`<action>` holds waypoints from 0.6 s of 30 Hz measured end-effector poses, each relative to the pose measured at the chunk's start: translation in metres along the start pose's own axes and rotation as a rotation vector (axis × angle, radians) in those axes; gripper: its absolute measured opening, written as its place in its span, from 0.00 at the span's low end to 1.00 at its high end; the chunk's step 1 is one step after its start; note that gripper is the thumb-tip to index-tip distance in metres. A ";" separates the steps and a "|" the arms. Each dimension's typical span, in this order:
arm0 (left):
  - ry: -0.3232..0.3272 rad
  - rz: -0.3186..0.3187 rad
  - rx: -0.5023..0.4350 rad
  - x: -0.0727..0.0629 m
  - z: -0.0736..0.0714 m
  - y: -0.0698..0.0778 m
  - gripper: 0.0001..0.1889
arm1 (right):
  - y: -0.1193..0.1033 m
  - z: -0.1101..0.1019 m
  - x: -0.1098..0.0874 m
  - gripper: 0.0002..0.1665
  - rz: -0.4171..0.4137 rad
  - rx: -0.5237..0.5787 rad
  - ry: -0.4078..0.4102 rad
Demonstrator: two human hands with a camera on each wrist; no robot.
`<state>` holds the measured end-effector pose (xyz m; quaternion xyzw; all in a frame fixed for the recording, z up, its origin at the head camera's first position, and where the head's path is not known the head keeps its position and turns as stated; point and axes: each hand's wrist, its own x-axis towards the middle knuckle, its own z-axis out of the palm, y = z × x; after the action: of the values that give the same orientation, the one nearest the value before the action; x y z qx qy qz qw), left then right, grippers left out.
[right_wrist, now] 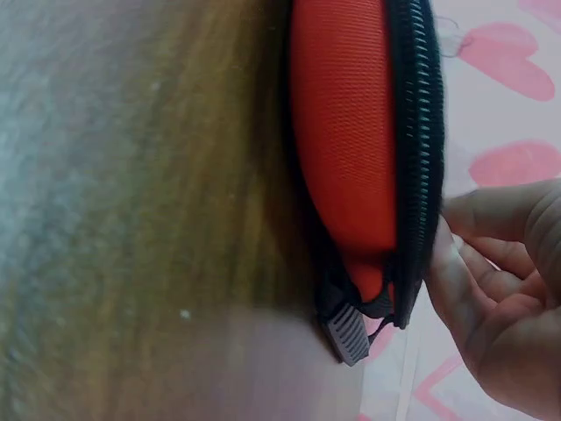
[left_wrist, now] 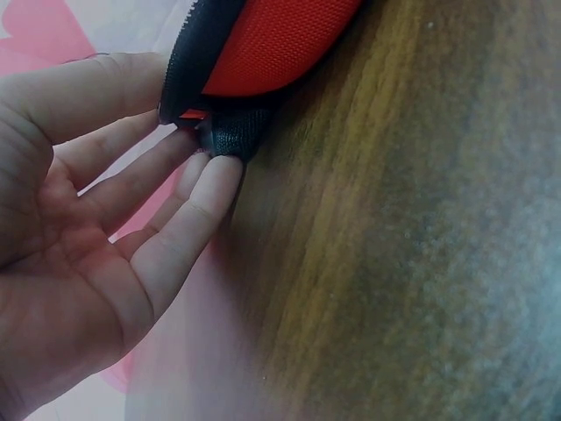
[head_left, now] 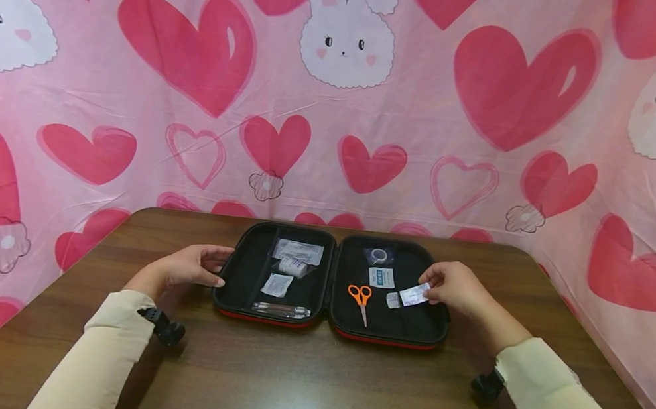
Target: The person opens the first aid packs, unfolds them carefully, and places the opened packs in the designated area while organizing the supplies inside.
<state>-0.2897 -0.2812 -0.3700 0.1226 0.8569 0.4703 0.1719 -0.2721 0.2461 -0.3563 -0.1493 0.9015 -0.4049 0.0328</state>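
Observation:
An unfolded black zip case [head_left: 316, 320] with a red outer shell lies on the table. My left hand [head_left: 197, 265] touches its left side, fingers fairly straight; in the left wrist view, the fingertips [left_wrist: 219, 175] meet a dark strap and the zip rim. Over the right half, my right hand [head_left: 451, 285] pinches a small white printed packet [head_left: 414, 295] between thumb and fingers. A smaller clear-and-white packet [head_left: 392, 300] lies beside it. The right wrist view shows my right hand [right_wrist: 508, 289] behind the zip edge [right_wrist: 419, 158], which hides the packet.
Orange-handled scissors [head_left: 361, 298], a blue-white packet [head_left: 381, 277] and a bagged tape roll [head_left: 379, 256] lie in the right half. The left half holds white packets [head_left: 277, 284], a wrapped roll [head_left: 293, 267] and clear-wrapped slim items [head_left: 282, 310]. A patterned cloth [head_left: 338, 112] hangs behind.

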 end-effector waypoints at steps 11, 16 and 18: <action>0.004 -0.008 -0.014 0.000 0.000 0.000 0.44 | -0.001 -0.003 0.003 0.14 0.024 -0.018 -0.093; 0.007 -0.008 -0.007 0.000 0.000 0.000 0.43 | -0.003 -0.001 0.005 0.14 0.023 -0.038 -0.097; 0.009 -0.007 -0.008 0.000 0.001 0.000 0.43 | -0.003 0.002 0.007 0.14 0.035 -0.008 -0.104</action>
<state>-0.2891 -0.2811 -0.3703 0.1167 0.8563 0.4735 0.1702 -0.2774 0.2411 -0.3551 -0.1543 0.9026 -0.3924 0.0862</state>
